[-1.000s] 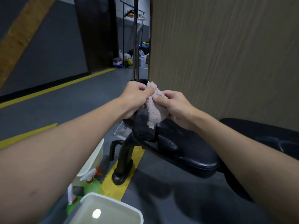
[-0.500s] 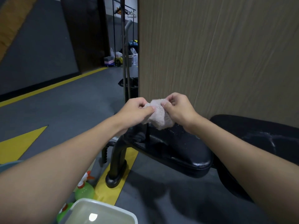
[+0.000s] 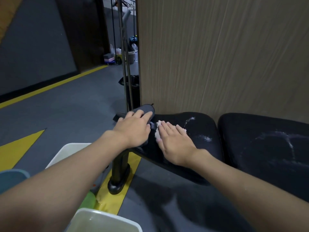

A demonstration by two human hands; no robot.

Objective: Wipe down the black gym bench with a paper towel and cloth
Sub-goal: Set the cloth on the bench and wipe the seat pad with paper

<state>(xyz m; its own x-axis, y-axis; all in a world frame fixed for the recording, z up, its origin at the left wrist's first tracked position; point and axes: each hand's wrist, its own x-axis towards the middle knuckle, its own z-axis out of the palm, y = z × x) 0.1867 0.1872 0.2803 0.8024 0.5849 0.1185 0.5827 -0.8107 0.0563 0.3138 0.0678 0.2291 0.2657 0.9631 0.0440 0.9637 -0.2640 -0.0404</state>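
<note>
**Gym bench (image 3: 209, 153): towel brought down from mid-air onto the seat pad (image 3: 197, 128)**

Half a second back, held up clear of the bench and pinched between both hands. Now laid on the near pad as a flattened paper towel (image 3: 157, 133), pressed under the right hand (image 3: 173, 144). Palm down, fingers straight and close together, nothing curled round the wad. Only white edges showing past the fingertips and along the thumb side.

Left hand (image 3: 133, 129) parted from the towel and moved onto the grey cloth (image 3: 147, 109), draped over the end of the same pad beside the wood panel (image 3: 217, 56). Fingers nearly straight across the top of it, resting rather than gripping, as far as can be told from above.

For the task, folding and readying seemingly over, wiping proper just beginning. White smears (image 3: 207, 138) on the right part of the seat pad, with more across the back pad (image 3: 267, 131), well apart from the towel and untouched by the look of them. Most of the job ahead, judging by that.

Probably next: a flat, firm sweep rightward toward the smears, with care against bunching or tearing the thin towel on the damp vinyl.

On the floor at left, a white bin (image 3: 66, 153) and a pale tub (image 3: 103, 221).
</note>
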